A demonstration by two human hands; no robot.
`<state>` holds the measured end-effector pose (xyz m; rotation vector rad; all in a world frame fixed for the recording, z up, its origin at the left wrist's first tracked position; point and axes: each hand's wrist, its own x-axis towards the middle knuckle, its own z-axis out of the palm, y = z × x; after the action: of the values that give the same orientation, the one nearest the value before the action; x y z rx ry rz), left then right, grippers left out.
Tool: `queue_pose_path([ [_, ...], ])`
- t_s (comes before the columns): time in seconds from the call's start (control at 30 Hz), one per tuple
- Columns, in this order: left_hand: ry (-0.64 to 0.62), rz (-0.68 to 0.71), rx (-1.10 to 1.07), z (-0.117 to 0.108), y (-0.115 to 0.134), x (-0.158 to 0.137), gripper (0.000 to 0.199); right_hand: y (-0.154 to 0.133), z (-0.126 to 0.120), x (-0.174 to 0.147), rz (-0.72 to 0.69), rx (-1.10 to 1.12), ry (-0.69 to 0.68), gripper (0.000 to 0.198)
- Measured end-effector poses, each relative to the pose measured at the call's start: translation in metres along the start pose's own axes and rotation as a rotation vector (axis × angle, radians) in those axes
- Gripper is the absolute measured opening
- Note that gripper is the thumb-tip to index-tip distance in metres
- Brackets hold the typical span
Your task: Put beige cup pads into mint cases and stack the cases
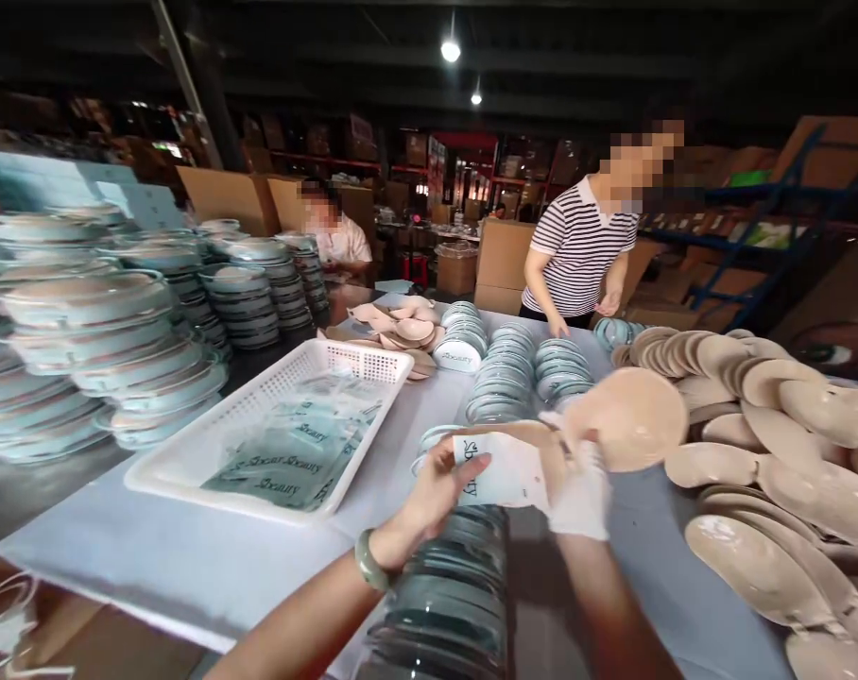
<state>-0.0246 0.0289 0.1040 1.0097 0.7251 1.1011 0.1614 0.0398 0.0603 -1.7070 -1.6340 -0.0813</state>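
Left hand pinches a white printed pouch by its edge, mouth held toward the right hand, gloved, gripping a beige pad w/ its edge at the opening. Both mid-table, over a near stack of packed pieces; loose pads at right within reach.

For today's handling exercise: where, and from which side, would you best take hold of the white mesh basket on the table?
Probably grip the white mesh basket by its flat outer rim on the two long sides, coming from above. The rim flares outward, giving fingers a ledge, and flat printed bags lie inside, so level lifting suits.
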Motion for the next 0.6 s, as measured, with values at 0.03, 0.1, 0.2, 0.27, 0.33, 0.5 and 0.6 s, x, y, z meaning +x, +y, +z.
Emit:
queue_pose_path([
  [0.03, 0.018, 0.01, 0.011, 0.005, -0.007, 0.003, 0.054, -0.001, -0.005, -0.002, 0.004, 0.004, 0.025, 0.043],
  [0.1, 0.089, 0.069, 0.061, -0.001, -0.013, 0.008, 0.058, -0.006, -0.015, -0.009, -0.075, -0.002, 0.058, 0.041],
  [0.2, 0.145, 0.091, 0.003, -0.028, -0.016, 0.011, 0.096, -0.022, -0.03, -0.024, -0.535, -0.064, 0.005, 0.049],
  [0.27, 0.071, 0.017, -0.104, -0.04, -0.016, 0.007, 0.123, -0.028, -0.038, -0.032, -0.834, -0.109, -0.032, 0.046],
  [0.33, -0.045, -0.063, -0.146, -0.045, -0.011, 0.004, 0.131, -0.023, -0.043, -0.033, -0.817, -0.122, -0.009, 0.035],
  [0.5, -0.344, -0.148, 0.038, -0.058, 0.007, 0.025, 0.117, 0.025, -0.027, 0.008, -0.115, 0.187, -0.094, 0.048],
  [0.6, -0.002, -0.005, 0.454, -0.071, -0.005, 0.056, 0.105, 0.04, 0.008, 0.038, 0.107, 0.303, -0.064, 0.05],
])
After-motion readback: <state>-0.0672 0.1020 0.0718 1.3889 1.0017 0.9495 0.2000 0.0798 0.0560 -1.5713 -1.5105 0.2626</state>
